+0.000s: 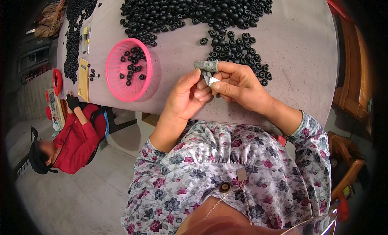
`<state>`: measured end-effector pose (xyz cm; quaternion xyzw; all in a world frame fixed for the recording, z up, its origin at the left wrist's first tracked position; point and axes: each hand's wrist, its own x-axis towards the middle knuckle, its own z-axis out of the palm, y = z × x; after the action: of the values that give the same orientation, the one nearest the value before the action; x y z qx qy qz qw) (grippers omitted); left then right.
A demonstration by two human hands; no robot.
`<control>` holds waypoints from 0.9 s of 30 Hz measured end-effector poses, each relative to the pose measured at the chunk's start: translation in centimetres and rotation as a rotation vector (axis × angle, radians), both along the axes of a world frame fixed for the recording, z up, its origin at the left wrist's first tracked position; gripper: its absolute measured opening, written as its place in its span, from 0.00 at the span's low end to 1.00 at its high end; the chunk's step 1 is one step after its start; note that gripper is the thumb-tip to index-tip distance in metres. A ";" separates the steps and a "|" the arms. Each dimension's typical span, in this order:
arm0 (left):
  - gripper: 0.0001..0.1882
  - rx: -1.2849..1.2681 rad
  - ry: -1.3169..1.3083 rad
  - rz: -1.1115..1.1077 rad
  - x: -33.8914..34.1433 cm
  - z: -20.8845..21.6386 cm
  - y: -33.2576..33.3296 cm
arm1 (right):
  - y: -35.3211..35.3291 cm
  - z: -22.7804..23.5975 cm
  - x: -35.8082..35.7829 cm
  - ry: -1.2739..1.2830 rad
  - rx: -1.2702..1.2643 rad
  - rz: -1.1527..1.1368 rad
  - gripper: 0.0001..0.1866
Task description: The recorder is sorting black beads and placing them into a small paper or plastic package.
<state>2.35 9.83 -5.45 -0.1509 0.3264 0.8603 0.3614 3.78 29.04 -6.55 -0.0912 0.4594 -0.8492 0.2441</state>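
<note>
My right hand (244, 87) pinches a small blade with a white wrapped end (214, 81) between thumb and fingers. A grey fabric finger sleeve (206, 66) covers the tip of its index finger. Close against it, my left hand (184, 95) is closed, thumb raised and fingers curled in toward the blade. Whatever the left fingers grip is hidden; only a little dark shows between the two hands. Just beyond my right hand lies a group of small round black parts with holes (236, 47). To the left stands a pink plastic basket (115, 83) with several of these parts inside.
A large heap of black parts (194, 10) covers the table's far side, and another pile (72, 45) runs along the left. A yellowish pad (83, 81) lies near the left edge. A person in red (81, 138) sits at left. Wooden furniture (351, 73) stands at right.
</note>
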 end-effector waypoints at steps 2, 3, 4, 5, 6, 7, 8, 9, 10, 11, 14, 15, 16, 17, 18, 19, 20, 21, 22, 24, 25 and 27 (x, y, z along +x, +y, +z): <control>0.13 0.020 0.012 0.009 0.2 -0.3 0.0 | 0.0 -0.2 0.0 -0.012 -0.014 0.009 0.12; 0.13 0.014 0.020 0.018 0.3 -0.3 0.1 | 0.0 -0.3 0.0 -0.013 -0.006 0.012 0.11; 0.13 0.009 0.031 0.024 0.3 -0.2 0.1 | 0.0 -0.2 -0.1 -0.011 0.002 0.012 0.11; 0.13 0.003 0.042 0.031 0.3 -0.2 0.2 | 0.0 -0.2 -0.1 -0.014 0.006 0.009 0.11; 0.14 -0.005 0.044 0.034 0.4 -0.2 0.3 | 0.0 -0.1 0.1 -0.016 0.009 0.005 0.12; 0.14 -0.015 0.047 0.040 0.6 -0.3 0.3 | 0.0 0.0 0.2 -0.019 0.012 0.003 0.12; 0.14 -0.025 0.049 0.045 0.8 -0.2 0.4 | 0.0 0.1 0.1 -0.029 0.001 0.001 0.12; 0.14 -0.025 0.047 0.045 0.7 0.1 0.5 | 0.0 0.3 0.0 -0.039 -0.009 0.000 0.11; 0.13 -0.025 0.040 0.043 0.7 0.1 0.5 | 0.0 0.4 0.0 -0.052 -0.019 -0.001 0.11; 0.13 -0.025 0.033 0.041 0.7 0.1 0.5 | 0.0 0.3 0.0 -0.054 -0.021 -0.003 0.11; 0.12 -0.002 0.035 0.053 0.9 -0.1 0.5 | 0.1 0.1 0.0 -0.065 -0.024 -0.002 0.09; 0.12 0.009 0.039 0.060 0.9 -0.2 0.6 | 0.1 0.1 0.0 -0.073 -0.023 0.002 0.09; 0.12 0.003 0.032 0.055 1.0 -0.2 0.6 | 0.2 0.1 -0.1 -0.080 -0.023 0.008 0.09; 0.12 -0.004 0.024 0.050 1.0 -0.2 0.6 | 0.4 -0.1 -0.2 -0.095 -0.011 0.020 0.08; 0.12 -0.010 0.017 0.045 1.0 -0.2 0.7 | 0.6 -0.3 -0.3 -0.110 0.000 0.032 0.08; 0.12 0.009 0.002 0.047 1.0 -0.3 0.7 | 0.7 -0.5 -0.3 -0.129 0.013 0.045 0.08; 0.11 0.029 -0.012 0.049 0.9 -0.4 0.7 | 0.7 -0.4 -0.3 -0.130 0.003 0.044 0.08; 0.11 0.048 -0.026 0.051 1.0 -0.5 0.7 | 0.5 -0.4 -0.2 -0.131 -0.007 0.042 0.09; 0.11 0.027 -0.032 0.062 0.9 -0.3 0.7 | 0.5 -0.2 -0.4 -0.129 -0.012 0.037 0.09; 0.11 -0.016 -0.044 0.086 0.8 0.0 0.8 | 0.3 0.7 -0.3 -0.123 -0.028 0.026 0.10; 0.12 -0.017 -0.025 0.088 0.8 0.0 0.8 | 0.2 1.0 -0.3 -0.120 -0.041 0.022 0.11; 0.14 -0.020 0.014 0.091 0.8 -0.3 0.6 | 0.3 0.8 -0.2 -0.085 -0.053 0.038 0.12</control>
<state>3.18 10.47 -5.73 -0.1630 0.3304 0.8735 0.3181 3.54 29.34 -5.74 -0.0701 0.4242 -0.8593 0.2769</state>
